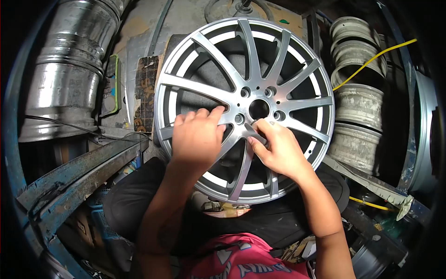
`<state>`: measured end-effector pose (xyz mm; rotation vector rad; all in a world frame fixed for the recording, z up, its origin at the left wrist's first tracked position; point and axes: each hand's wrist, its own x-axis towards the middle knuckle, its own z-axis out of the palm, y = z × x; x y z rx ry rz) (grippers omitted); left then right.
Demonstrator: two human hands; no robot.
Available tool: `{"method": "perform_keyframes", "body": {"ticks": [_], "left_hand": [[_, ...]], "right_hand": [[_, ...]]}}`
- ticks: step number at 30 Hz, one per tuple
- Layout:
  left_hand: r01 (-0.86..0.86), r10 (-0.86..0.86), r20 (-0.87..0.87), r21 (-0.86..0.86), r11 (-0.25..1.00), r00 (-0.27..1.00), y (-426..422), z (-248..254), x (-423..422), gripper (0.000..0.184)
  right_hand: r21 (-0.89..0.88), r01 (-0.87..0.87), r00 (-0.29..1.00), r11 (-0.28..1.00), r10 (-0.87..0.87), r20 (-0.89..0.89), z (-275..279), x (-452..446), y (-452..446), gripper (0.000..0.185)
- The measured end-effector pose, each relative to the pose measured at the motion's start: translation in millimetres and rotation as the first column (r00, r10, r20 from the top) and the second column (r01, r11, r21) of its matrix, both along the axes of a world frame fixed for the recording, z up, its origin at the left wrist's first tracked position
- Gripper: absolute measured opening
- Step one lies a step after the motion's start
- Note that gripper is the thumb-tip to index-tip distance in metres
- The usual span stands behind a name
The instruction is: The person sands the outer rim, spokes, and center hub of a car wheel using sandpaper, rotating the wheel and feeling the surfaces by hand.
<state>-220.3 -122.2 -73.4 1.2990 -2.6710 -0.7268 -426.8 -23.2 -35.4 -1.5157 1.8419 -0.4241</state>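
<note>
A silver multi-spoke alloy wheel rim lies face up before me, tilted slightly, with its lower edge over my lap. My left hand is over a spoke on the left, its fingers bent across the upper side and the thumb near the lower side. Just below the centre bore, my right hand pinches a small dark grey strip, which looks like folded sandpaper, against the base of a spoke. Part of the strip is hidden under the fingers. Bolt holes ring the hub.
Shiny rim barrels are stacked at left, and duller rims at right. A yellow hose crosses the right stack. Blue metal frame bars stand at left. A green-edged object sits beside a worn board.
</note>
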Motion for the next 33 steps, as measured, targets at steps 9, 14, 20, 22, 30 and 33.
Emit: {"method": "perform_keyframes", "body": {"ticks": [9,14,20,22,30,33], "left_hand": [[-0.009,0.006,0.059,0.052,0.999,0.998,-2,7,2,0.045],[-0.003,0.001,0.061,0.029,1.000,0.998,0,4,-1,0.044],[-0.028,0.028,-0.016,-0.017,0.999,0.999,2,-6,1,0.042],[-0.036,0.035,-0.026,-0.036,0.999,0.999,0,-7,1,0.042],[-0.036,0.036,-0.020,-0.030,0.999,0.999,-1,-5,1,0.042],[-0.032,0.032,-0.023,0.006,0.999,0.999,-2,-3,1,0.045]], "right_hand": [[-0.120,-0.297,0.914,0.947,0.246,-0.321,-6,6,8,0.032],[-0.110,-0.211,0.942,0.971,0.171,-0.289,-18,14,16,0.035],[-0.164,-0.241,0.930,0.957,0.179,-0.321,-23,16,11,0.043],[-0.131,-0.311,0.889,0.941,0.239,-0.391,-17,14,8,0.048],[-0.166,-0.310,0.906,0.936,0.238,-0.350,-21,11,5,0.051],[-0.225,-0.268,0.928,0.937,0.188,-0.321,-25,14,7,0.049]]}}
